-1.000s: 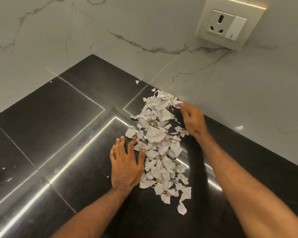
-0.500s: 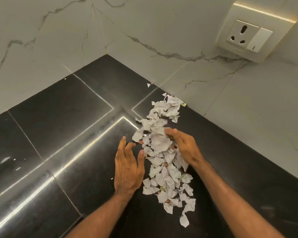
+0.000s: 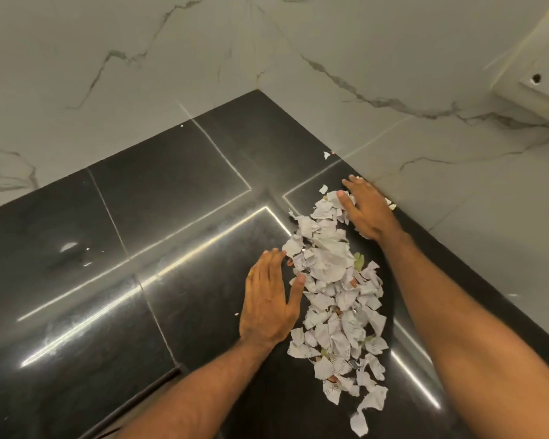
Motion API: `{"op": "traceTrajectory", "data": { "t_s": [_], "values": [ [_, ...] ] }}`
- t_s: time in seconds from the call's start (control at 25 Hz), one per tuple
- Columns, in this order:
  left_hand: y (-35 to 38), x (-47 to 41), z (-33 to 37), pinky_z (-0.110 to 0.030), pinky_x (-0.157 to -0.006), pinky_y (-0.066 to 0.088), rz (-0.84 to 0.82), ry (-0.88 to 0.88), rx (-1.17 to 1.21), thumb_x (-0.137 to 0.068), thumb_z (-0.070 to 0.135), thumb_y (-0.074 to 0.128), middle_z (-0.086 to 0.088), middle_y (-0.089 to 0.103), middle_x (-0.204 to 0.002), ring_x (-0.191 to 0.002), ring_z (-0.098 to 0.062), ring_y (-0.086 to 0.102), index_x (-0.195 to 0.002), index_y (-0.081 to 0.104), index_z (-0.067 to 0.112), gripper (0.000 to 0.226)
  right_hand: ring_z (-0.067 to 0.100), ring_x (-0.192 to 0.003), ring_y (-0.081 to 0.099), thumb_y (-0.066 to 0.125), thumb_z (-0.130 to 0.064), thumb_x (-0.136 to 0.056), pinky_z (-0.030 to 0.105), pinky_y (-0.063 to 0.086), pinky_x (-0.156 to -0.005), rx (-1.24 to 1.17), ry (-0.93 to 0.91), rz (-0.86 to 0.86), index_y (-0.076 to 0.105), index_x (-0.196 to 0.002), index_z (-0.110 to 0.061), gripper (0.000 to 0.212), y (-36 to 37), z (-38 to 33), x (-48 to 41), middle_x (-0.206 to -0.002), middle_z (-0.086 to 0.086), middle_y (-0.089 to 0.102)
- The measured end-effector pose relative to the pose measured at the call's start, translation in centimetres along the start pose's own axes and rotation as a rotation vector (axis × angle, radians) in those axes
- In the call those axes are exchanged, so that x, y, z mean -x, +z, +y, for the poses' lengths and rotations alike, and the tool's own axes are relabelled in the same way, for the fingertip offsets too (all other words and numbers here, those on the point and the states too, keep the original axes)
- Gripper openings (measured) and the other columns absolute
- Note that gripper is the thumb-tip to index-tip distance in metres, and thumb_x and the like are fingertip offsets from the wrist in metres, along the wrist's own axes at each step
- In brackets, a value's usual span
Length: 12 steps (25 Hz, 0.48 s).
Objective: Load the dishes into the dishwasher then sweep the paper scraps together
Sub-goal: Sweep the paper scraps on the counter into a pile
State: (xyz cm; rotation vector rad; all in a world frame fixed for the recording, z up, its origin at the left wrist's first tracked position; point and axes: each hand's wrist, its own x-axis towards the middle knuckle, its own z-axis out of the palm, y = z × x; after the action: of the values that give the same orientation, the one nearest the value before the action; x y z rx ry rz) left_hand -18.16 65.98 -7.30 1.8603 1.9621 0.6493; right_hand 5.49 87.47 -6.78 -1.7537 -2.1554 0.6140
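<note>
The socket plate point(image 3: 542, 74) is cut off by the right edge, so only part of its face shows. The left forearm point(image 3: 187, 397) and right forearm point(image 3: 473, 343) run out at the bottom edge, and the black counter point(image 3: 140, 217) runs off at the left and bottom. The right grip point(image 3: 366, 210) covers the far end of the paper scraps point(image 3: 330, 280). One scrap peeks out behind it by the wall point(image 3: 457, 217). Print on the scraps is too small to read, and the little orange bits point(image 3: 353, 282) and green bits point(image 3: 358, 259) among them cannot be identified.

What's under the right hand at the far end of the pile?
The right hand, fingers straight, covers the farthest paper scraps on the black counter; a few scrap edges show beside it at the wall. Whether more scraps lie beneath the palm is hidden.
</note>
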Motion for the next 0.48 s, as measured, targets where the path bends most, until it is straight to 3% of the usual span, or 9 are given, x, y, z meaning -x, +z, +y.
{"op": "traceTrajectory", "data": {
  "t_s": [0.12, 0.24, 0.32, 0.4, 0.48],
  "values": [
    [0.0, 0.1, 0.0, -0.043, -0.128, 0.021, 0.012, 0.0, 0.004, -0.106, 0.065, 0.032, 0.003, 0.021, -0.169, -0.155, -0.014, 0.021, -0.161, 0.023, 0.025, 0.069, 0.015, -0.159, 0.02, 0.022, -0.071, -0.106, 0.045, 0.017, -0.13, -0.069, 0.016, -0.003, 0.033, -0.163, -0.026, 0.073, 0.4, -2.8, 4.0, -0.172, -0.003, 0.028],
    [-0.1, 0.2, 0.4, -0.038, -0.127, 0.018, 0.018, 0.008, 0.016, -0.107, 0.063, 0.032, 0.005, -0.001, -0.174, -0.155, -0.015, 0.021, -0.164, 0.012, 0.029, 0.07, 0.008, -0.157, 0.021, 0.024, -0.068, -0.108, 0.041, 0.018, -0.127, -0.197, -0.036, -0.118, 0.033, -0.163, -0.033, 0.066, 1.1, -5.9, 10.0, -0.171, -0.008, 0.028],
    [-0.3, 0.2, 0.4, -0.042, -0.127, 0.023, 0.027, 0.023, 0.04, -0.106, 0.061, 0.035, 0.005, -0.007, -0.174, -0.155, -0.016, 0.023, -0.165, 0.008, 0.03, 0.072, 0.005, -0.149, 0.036, 0.027, -0.064, -0.109, 0.037, 0.029, -0.121, -0.356, -0.066, -0.2, 0.045, -0.156, -0.039, 0.057, 1.2, -7.5, 12.1, -0.165, -0.009, 0.041],
    [-0.4, 0.3, 0.4, -0.046, -0.126, 0.026, 0.034, 0.032, 0.059, -0.106, 0.063, 0.034, 0.005, -0.008, -0.173, -0.155, -0.016, 0.023, -0.165, 0.007, 0.03, 0.073, 0.003, -0.135, 0.054, 0.031, -0.062, -0.109, 0.031, 0.043, -0.108, -0.452, -0.057, -0.092, 0.059, -0.147, -0.038, 0.053, 0.5, -8.5, 11.6, -0.151, -0.011, 0.058],
    [-0.3, 0.3, 0.6, -0.049, -0.125, 0.027, 0.03, 0.029, 0.05, -0.105, 0.066, 0.031, 0.005, -0.009, -0.173, -0.156, -0.017, 0.02, -0.165, 0.006, 0.032, 0.073, -0.005, -0.122, 0.059, 0.033, -0.06, -0.11, 0.029, 0.047, -0.102, -0.436, -0.029, 0.099, 0.064, -0.142, -0.03, 0.053, -0.5, -8.8, 8.8, -0.14, -0.012, 0.064]
  ]
}}
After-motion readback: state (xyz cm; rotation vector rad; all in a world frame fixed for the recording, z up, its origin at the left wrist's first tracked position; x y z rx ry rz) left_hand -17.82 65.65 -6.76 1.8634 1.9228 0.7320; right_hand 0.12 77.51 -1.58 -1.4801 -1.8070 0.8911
